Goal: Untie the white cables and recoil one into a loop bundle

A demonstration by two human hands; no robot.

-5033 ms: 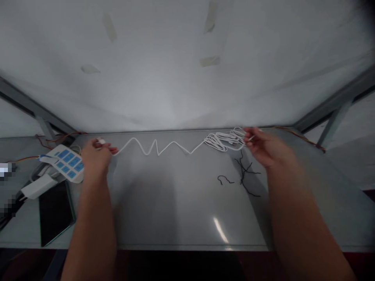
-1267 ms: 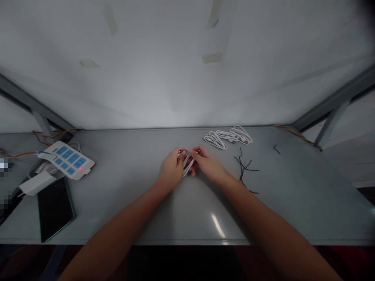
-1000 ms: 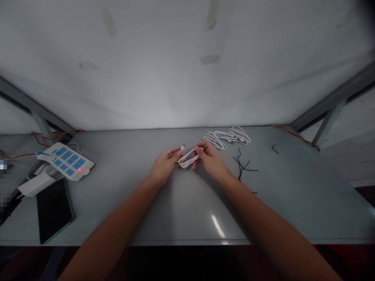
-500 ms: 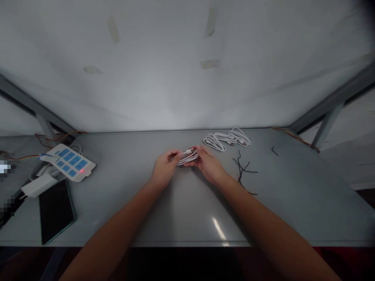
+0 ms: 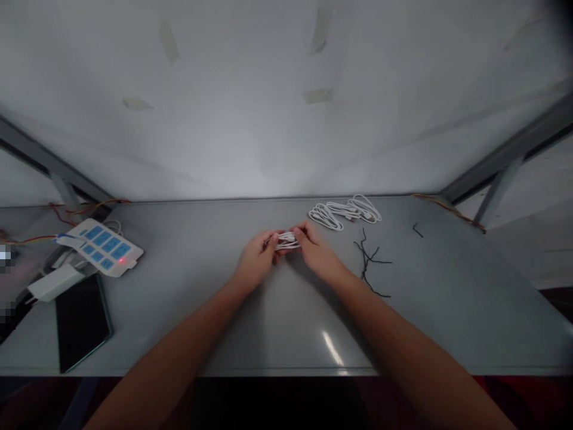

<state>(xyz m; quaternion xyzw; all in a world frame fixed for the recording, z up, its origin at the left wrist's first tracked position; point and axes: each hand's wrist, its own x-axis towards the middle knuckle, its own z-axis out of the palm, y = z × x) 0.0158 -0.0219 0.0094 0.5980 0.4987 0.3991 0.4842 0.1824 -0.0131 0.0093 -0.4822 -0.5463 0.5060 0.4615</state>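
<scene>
A coiled white charging cable (image 5: pixel 287 240) is held between my two hands, above the middle of the grey table. My left hand (image 5: pixel 257 258) is closed on the coil's left end, thumb on top. On its right end, my right hand (image 5: pixel 317 252) is closed with the thumb pressed over the strands. Parts of the coil are hidden by my fingers. Behind and to the right lie more coiled white cables (image 5: pixel 344 212). Several black twist ties (image 5: pixel 367 260) are spread to the right of my right hand, and a single short black tie (image 5: pixel 417 230) lies farther right.
At the left stands a white power strip (image 5: pixel 105 246) with blue sockets and a red light. A white charger (image 5: pixel 56 282) and a dark phone (image 5: pixel 83 322) lie near it. The grey table (image 5: pixel 188 239) meets a white wall (image 5: pixel 250 119) at the back.
My right thumb has come down over the coil, and the coil looks more bunched between my hands. The view has shifted slightly; the other things lie as before.
</scene>
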